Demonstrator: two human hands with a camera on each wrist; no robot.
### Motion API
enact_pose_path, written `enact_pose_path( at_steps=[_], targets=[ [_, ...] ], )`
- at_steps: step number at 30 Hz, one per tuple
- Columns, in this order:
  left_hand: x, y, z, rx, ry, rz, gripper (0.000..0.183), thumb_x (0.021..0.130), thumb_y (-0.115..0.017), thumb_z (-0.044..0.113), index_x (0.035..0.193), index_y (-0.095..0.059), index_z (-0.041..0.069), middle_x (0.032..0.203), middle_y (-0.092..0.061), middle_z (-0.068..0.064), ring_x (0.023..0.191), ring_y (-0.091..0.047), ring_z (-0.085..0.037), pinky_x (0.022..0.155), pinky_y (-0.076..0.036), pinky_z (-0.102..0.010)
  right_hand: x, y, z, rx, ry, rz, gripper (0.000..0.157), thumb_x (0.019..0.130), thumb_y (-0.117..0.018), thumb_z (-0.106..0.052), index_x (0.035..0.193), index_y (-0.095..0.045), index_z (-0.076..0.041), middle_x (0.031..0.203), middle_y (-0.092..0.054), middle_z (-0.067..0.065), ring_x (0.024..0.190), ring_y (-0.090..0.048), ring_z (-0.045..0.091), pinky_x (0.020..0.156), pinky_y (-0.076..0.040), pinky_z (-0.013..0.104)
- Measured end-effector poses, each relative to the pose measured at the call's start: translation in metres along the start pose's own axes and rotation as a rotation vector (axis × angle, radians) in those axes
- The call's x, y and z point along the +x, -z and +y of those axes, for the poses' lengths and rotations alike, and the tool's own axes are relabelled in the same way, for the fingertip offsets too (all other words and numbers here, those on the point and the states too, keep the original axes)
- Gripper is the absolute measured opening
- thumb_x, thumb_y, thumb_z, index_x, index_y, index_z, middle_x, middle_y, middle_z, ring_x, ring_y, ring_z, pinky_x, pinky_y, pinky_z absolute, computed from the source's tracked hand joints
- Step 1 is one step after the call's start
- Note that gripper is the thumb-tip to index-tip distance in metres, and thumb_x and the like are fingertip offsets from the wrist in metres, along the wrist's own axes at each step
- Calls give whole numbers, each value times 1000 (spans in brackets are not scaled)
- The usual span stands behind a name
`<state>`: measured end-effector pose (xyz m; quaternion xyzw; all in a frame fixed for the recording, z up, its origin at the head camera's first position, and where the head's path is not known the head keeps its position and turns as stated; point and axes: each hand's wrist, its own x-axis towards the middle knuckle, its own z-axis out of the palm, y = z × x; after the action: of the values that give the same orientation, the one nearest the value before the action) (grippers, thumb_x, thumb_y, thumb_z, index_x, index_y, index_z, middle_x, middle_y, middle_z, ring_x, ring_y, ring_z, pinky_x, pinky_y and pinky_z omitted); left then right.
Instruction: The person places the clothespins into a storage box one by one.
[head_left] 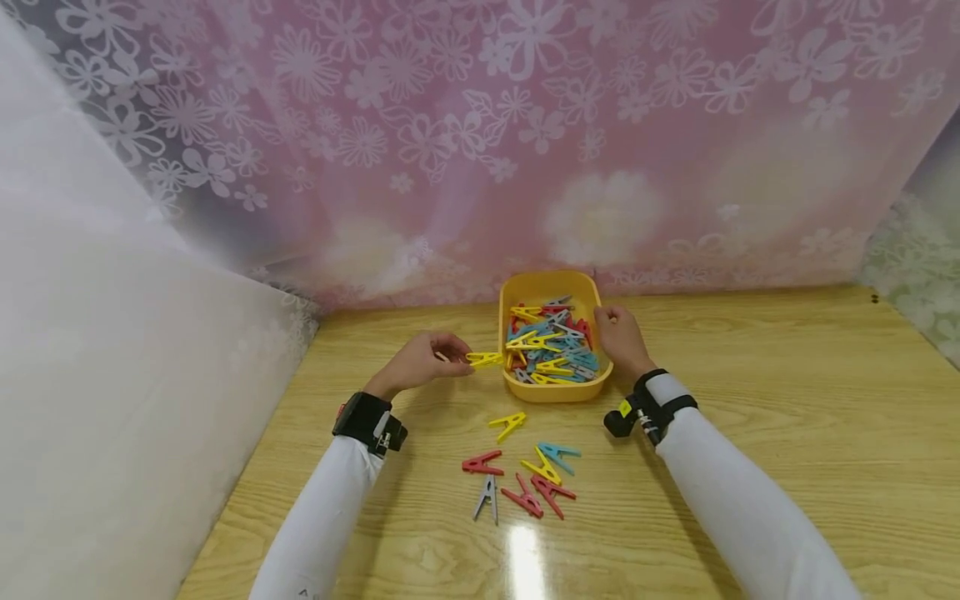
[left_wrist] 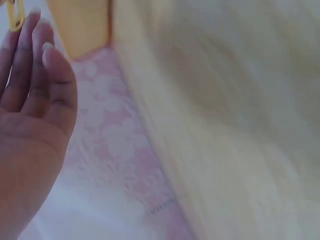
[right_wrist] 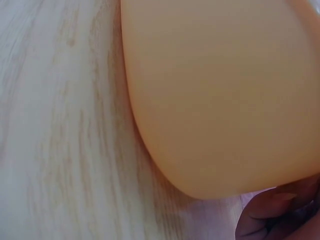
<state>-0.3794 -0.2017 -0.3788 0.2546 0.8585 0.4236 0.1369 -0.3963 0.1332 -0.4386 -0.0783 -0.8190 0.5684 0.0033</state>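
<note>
In the head view my left hand (head_left: 423, 362) pinches a yellow clothespin (head_left: 485, 359) by its end, with the other end right at the left rim of a yellow plastic basket (head_left: 555, 393). The left wrist view shows that hand's palm and fingers (left_wrist: 57, 90), the yellow clothespin (left_wrist: 16, 22) at the fingertips. My right hand (head_left: 624, 342) grips the basket's right rim with curled fingers; the basket wall (right_wrist: 220, 100) fills much of the right wrist view. Inside the basket lies a heap of yellow, blue, red and grey clothespins (head_left: 555, 342).
On the wooden table (head_left: 780, 400) in front of the basket lie several loose clothespins: a yellow one (head_left: 510, 424), a blue one (head_left: 558, 456), a grey one (head_left: 487, 498) and a red one (head_left: 482, 463) among them. A pink flowered curtain (head_left: 450, 167) hangs behind the basket.
</note>
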Motion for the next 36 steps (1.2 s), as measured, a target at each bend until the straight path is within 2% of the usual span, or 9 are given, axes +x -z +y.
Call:
enact_pose_path(
  at_steps=[6,8,12,15,18,21,26,32,36],
  targets=[
    [27,-4,23,-17,-12,196,35,81,-77,33,103,-69,7,89,-66,-4,83,-59,-23,71,-48,-35,-1,3,-1,-4,8,-18,49,105,-31,-37,127,-46,4,122,-47,21,107,-45,32,95,-39,43],
    [38,-7,31,-16,-25,222,36,81,-77,35,103,-69,7,90,-66,-3,84,-59,-22,72,-48,-35,0,4,-1,-7,17,-25,49,105,-30,-37,127,-45,4,122,-47,21,108,-44,32,96,-38,44],
    [59,-13,46,-11,-46,192,36,83,-75,36,106,-68,10,94,-65,-3,86,-59,-20,75,-49,-35,1,6,0,-11,17,-20,48,105,-30,-36,127,-45,4,121,-47,21,108,-44,32,97,-38,44],
    [71,-16,55,-12,-30,159,37,83,-74,36,109,-66,10,96,-65,-4,87,-59,-20,76,-49,-35,2,5,1,-8,4,-12,47,105,-31,-36,126,-45,4,119,-48,21,106,-45,33,97,-39,44],
    [81,-18,60,6,-8,153,37,83,-74,38,109,-66,11,96,-65,-3,87,-60,-19,76,-49,-34,2,3,2,-3,-17,-11,47,104,-32,-37,126,-45,2,119,-48,20,106,-47,33,98,-40,44],
    [93,-21,66,13,-23,158,41,84,-73,39,112,-66,11,98,-66,-2,91,-60,-19,79,-49,-32,2,3,0,-6,-32,-8,47,104,-32,-38,127,-45,1,121,-48,20,108,-47,33,100,-39,45],
    [94,-25,63,6,-33,165,48,84,-72,43,119,-64,11,102,-66,0,97,-60,-21,83,-48,-32,2,-1,-2,-12,-20,-19,47,104,-31,-38,126,-46,1,122,-48,20,110,-46,33,101,-38,46],
    [81,-21,46,-11,-11,163,34,88,-70,33,113,-65,11,101,-64,-2,93,-59,-19,79,-49,-32,3,1,-1,-37,-2,-13,50,105,-30,-37,131,-44,3,125,-48,22,112,-46,34,101,-37,47],
    [66,-17,33,21,18,120,23,89,-69,26,105,-68,10,96,-65,-2,89,-60,-19,78,-49,-34,4,2,0,-43,-1,-13,51,105,-30,-38,133,-43,3,126,-48,22,111,-46,34,101,-37,47]
  ],
)
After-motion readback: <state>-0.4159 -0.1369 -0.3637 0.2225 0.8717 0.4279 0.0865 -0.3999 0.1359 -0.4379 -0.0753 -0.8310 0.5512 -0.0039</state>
